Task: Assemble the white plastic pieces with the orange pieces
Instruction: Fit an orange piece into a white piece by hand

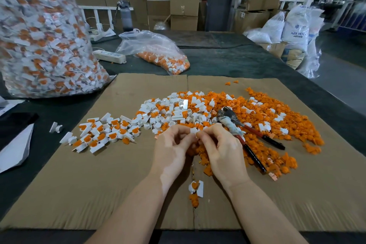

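My left hand (172, 145) and my right hand (219, 145) meet at the middle of the cardboard sheet (79, 184), fingers curled. Together they pinch a small white plastic piece (193, 130) between their fingertips. Behind them lies a heap of loose white pieces (170, 112). A wide spread of orange pieces (277, 117) covers the right side. To the left sits a group of assembled white-and-orange pieces (103, 132). One assembled piece (196, 187) lies between my forearms.
Red-and-black-handled pliers (247, 136) lie just right of my right hand. A huge clear bag of assembled pieces (39, 35) stands at the left. A smaller bag of pieces (158, 53) and a white power strip (110, 56) sit behind the cardboard. Boxes and sacks stand beyond.
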